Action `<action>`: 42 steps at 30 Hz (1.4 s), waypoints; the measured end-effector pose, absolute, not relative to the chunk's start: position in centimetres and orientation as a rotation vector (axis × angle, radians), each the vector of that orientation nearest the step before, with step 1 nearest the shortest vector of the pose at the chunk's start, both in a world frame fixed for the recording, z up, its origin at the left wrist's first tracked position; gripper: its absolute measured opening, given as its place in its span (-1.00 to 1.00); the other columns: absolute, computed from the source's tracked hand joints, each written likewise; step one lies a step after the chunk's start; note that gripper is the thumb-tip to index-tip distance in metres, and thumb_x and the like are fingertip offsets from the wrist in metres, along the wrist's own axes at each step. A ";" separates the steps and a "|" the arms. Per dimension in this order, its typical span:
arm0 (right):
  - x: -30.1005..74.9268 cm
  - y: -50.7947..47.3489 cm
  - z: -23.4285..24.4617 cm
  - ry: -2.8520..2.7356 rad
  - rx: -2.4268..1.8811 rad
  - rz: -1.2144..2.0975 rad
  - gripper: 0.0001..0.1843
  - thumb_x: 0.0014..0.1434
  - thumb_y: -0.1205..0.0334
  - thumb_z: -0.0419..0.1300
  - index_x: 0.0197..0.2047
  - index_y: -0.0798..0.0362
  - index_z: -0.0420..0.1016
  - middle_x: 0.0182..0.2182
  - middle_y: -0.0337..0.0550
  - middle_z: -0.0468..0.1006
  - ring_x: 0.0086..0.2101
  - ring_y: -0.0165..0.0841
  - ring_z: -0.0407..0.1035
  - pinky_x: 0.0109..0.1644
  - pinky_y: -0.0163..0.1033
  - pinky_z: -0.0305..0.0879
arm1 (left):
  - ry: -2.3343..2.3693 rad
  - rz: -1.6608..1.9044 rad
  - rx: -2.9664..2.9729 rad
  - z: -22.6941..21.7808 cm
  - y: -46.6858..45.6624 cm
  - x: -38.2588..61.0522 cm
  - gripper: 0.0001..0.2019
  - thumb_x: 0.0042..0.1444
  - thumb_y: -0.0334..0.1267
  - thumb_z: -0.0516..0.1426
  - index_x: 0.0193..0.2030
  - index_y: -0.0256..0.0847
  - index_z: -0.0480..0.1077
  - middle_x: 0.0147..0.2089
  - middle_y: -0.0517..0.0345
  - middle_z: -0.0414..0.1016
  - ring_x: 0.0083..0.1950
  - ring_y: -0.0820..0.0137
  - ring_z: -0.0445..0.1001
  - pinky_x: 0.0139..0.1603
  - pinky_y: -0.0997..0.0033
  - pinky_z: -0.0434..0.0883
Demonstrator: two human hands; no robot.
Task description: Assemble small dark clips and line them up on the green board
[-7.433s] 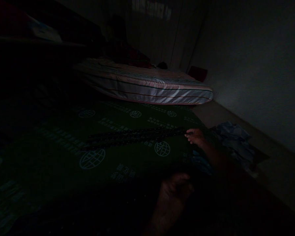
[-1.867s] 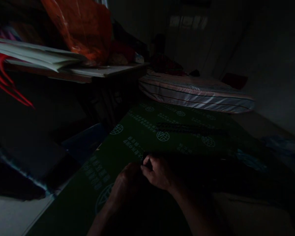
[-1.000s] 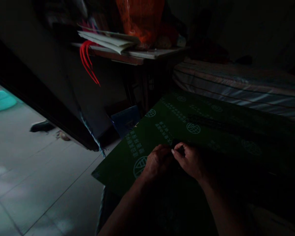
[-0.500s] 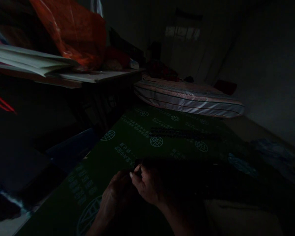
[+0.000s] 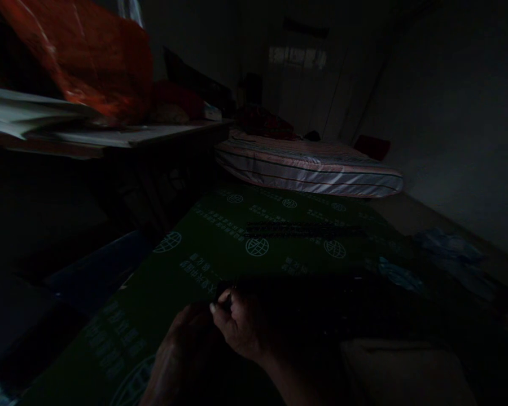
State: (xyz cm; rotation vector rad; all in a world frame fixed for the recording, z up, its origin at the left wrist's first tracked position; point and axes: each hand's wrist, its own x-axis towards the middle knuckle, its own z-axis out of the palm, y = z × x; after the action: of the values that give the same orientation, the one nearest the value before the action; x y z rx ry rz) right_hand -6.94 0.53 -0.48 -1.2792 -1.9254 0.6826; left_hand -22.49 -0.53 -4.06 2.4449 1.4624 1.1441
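Very little light falls on my hands. My right hand [image 5: 242, 328] is closed, thumb and fingers pinched together around the end of something black. My left hand [image 5: 178, 338] sits just beside it, its fingers curled inward and mostly lost in shadow. Both are above a green printed board [image 5: 214, 245] with white globe marks and lettering. To the right of my right hand spreads a black mass [image 5: 313, 307] whose kind I cannot make out. Farther back, thin dark strips [image 5: 305, 229] lie side by side across the board.
A pale flat piece [image 5: 406, 369] lies at lower right, with crumpled bluish material [image 5: 400, 273] beyond the black mass. A striped mattress [image 5: 309, 169] stands behind the board. On the left, a table [image 5: 148, 134] bears an orange bag [image 5: 105, 62]; a blue object [image 5: 97, 270] is below.
The whole scene has shifted left in the view as the camera turned. My hands keep nearly the same pose; the right still pinches the black thing.
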 end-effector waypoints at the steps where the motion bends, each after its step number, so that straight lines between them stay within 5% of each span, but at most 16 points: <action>1: -6.9 0.5 -0.5 -1.925 -1.274 0.681 -0.74 0.19 0.06 -0.01 -0.28 0.04 0.39 -0.53 -0.21 0.49 -0.51 -0.44 0.37 -0.45 -0.40 0.20 | 1.464 1.152 2.456 -4.1 -0.5 -22.5 -0.73 0.14 -0.10 -0.03 -0.25 -0.11 0.44 -0.31 0.09 0.44 -0.31 0.33 0.47 -0.38 0.46 0.47; 23: -6.7 0.1 0.0 -1.837 -1.279 0.657 -0.74 0.19 0.14 -0.03 -0.33 0.07 0.41 -0.62 -0.24 0.42 -0.61 -0.47 0.27 -0.52 -0.42 0.11 | 1.563 1.007 2.357 -2.1 -1.7 -21.1 -0.78 0.11 -0.18 0.01 -0.25 -0.15 0.46 -0.26 0.06 0.47 -0.24 0.29 0.46 -0.25 0.34 0.47; 42: -5.9 0.1 -0.4 -1.494 -1.189 1.036 -0.70 0.14 0.01 0.02 -0.48 0.05 0.27 -0.75 -0.41 0.20 -0.69 -0.52 0.14 -0.59 -0.43 0.10 | 1.639 0.866 2.164 -0.9 -3.0 -19.9 -0.81 0.09 -0.31 0.06 -0.21 -0.26 0.47 -0.22 0.01 0.42 -0.19 0.30 0.41 -0.16 0.30 0.40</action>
State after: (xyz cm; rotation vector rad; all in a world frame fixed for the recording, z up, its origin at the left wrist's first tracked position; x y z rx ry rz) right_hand -5.87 0.10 -0.36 -1.1886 -1.4943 1.0361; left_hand -19.89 -2.98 -0.89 2.1643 1.6392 0.8658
